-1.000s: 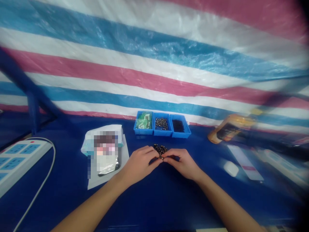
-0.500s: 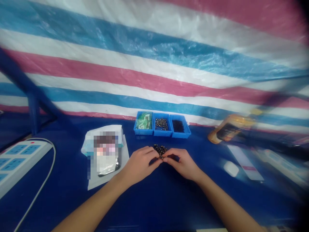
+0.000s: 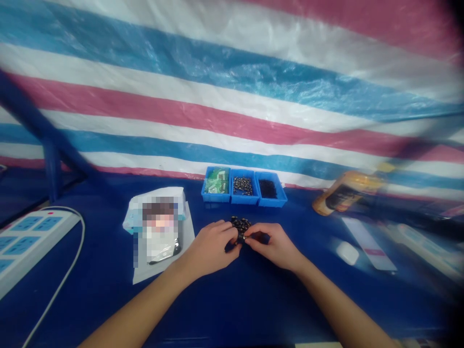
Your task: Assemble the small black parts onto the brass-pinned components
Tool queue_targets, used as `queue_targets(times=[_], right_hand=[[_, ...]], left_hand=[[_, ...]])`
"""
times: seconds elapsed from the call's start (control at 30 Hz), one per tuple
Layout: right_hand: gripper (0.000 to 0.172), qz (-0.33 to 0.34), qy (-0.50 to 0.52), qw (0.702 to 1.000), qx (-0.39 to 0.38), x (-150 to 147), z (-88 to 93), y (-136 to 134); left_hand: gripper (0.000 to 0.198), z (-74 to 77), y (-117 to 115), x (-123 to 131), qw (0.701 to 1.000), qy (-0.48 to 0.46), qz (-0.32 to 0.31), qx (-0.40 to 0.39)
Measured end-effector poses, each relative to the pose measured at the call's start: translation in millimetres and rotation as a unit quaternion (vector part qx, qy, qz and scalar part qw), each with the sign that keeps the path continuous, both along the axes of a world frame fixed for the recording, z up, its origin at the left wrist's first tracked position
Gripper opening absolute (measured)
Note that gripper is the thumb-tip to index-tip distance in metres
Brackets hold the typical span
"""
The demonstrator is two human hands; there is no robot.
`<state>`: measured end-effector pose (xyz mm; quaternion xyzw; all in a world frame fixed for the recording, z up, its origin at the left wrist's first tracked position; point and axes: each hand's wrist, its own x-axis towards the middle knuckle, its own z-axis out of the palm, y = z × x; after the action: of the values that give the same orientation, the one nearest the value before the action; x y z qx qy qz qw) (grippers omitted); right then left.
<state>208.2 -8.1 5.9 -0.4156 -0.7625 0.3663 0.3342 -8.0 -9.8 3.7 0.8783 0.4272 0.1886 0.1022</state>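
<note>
My left hand [image 3: 212, 246] and my right hand [image 3: 272, 244] meet fingertip to fingertip over the blue table [image 3: 239, 299]. Both are pinched on a small dark part [image 3: 241, 237] between them; it is too small to name. Just beyond the fingers lies a little heap of small dark parts [image 3: 240, 224]. Behind that stand three blue bins: a left bin [image 3: 216, 184] with green pieces, a middle bin [image 3: 243, 186] with small metal parts, a right bin [image 3: 268, 189] with black parts.
A white packet on paper [image 3: 159, 227] lies left of my hands. A white power strip [image 3: 25, 239] with its cord is at the far left. An orange bottle [image 3: 344, 193], a white card [image 3: 368, 244] and a small white object [image 3: 347, 252] sit to the right. A striped tarp hangs behind.
Both hands stay together at the same spot; the fingers shifted slightly on the small part. Nothing else moved.
</note>
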Motion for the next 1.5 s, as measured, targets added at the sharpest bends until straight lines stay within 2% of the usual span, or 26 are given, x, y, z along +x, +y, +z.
queue_targets(times=[0.23, 0.53, 1.27, 1.5], right_hand=[[0.011, -0.001, -0.005, 1.000, -0.001, 1.2, 0.2, -0.4], [0.014, 0.017, -0.011, 1.000, -0.010, 0.7, 3.2, -0.6], [0.011, 0.018, -0.029, 0.999, 0.025, 0.8, 2.0, -1.6], [0.011, 0.018, -0.021, 0.999, 0.032, 1.8, 4.9, -0.4]], left_hand=[[0.015, -1.3, -0.1, 0.0, 0.999, 0.028, -0.023, -0.021], [0.015, -1.1, -0.1, -0.7, 0.999, 0.029, -0.019, -0.036], [0.016, -0.7, 0.8, -1.3, 1.000, 0.004, -0.022, -0.007], [0.003, 4.4, -0.1, -0.9, 0.999, -0.037, -0.015, 0.018]])
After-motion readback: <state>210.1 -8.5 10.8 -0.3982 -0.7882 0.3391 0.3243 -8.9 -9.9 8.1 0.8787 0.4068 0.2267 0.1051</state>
